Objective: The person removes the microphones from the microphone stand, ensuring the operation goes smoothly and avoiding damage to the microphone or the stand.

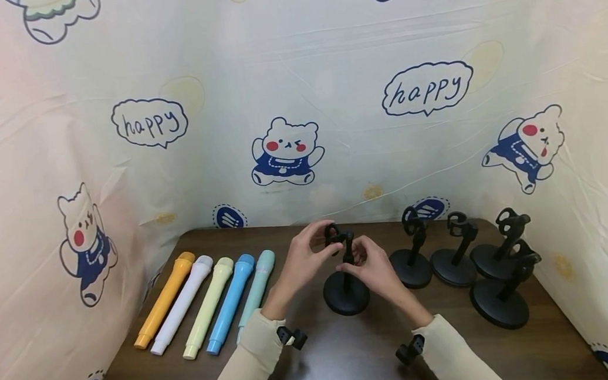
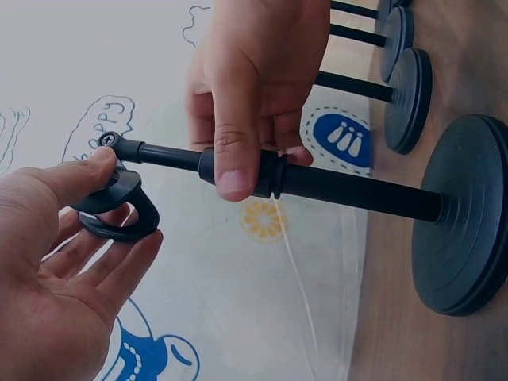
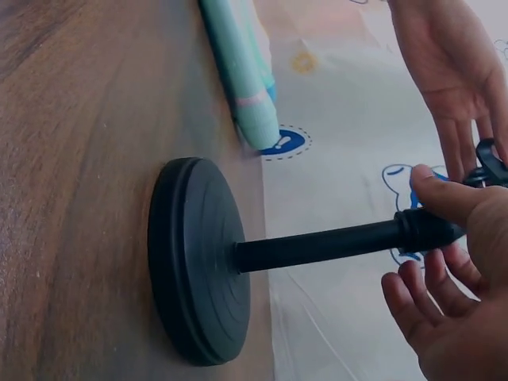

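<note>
A black microphone stand with a round base stands upright on the table between both hands. My left hand pinches the ring-shaped clip at its top, thumb on one side and fingers on the other. Around the collar partway up the pole, my right hand closes its thumb and fingers; the collar shows in the right wrist view. The round base rests flat on the wood.
Several microphones lie side by side at the left: orange, white, pale yellow, blue and mint. Several more black stands are grouped at the right. A printed cloth surrounds the brown table.
</note>
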Motion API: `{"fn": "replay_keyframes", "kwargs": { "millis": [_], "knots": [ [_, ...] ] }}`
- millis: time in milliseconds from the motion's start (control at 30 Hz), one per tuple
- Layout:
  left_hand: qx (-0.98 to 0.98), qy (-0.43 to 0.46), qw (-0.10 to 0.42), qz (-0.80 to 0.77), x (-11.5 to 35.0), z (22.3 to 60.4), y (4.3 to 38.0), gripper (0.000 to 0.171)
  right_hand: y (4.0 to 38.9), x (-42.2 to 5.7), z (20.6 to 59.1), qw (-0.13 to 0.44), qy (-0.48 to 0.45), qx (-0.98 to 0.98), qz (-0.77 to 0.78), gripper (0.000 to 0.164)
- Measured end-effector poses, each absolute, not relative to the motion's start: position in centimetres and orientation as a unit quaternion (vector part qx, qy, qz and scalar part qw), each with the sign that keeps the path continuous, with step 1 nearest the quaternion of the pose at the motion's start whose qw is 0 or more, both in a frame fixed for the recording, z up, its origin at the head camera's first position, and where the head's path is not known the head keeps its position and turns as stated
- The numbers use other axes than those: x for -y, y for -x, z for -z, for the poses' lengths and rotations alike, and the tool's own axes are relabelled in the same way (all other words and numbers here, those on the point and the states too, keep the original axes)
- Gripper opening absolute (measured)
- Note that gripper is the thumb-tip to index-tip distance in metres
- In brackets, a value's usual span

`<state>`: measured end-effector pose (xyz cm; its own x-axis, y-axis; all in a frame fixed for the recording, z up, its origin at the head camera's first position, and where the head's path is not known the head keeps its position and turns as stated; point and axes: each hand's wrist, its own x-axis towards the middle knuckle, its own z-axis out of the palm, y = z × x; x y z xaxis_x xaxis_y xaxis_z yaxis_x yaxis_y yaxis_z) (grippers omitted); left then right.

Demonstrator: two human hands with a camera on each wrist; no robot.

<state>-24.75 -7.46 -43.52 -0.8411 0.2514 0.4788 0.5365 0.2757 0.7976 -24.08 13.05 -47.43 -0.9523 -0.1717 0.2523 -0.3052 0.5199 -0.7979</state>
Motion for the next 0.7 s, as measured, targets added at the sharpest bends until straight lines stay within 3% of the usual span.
{"fn": "replay_keyframes", "kwargs": {
  "millis": [167,367,700],
  "knots": [
    [0.789,0.247,0.131,0.548,7.4,43.5,24.7,0.049,24.0,-13.8,47.3,0.045,-0.166,0.851,-0.497,0.035],
    [0.791,0.242,0.130,0.546,7.4,43.4,24.6,0.048,23.9,-14.3,47.1,-0.003,-0.208,0.819,-0.535,0.038],
    [0.791,0.244,0.128,0.546,7.4,43.3,24.5,0.048,24.2,-13.8,47.3,0.022,-0.182,0.842,-0.507,0.047]
  ]
}}
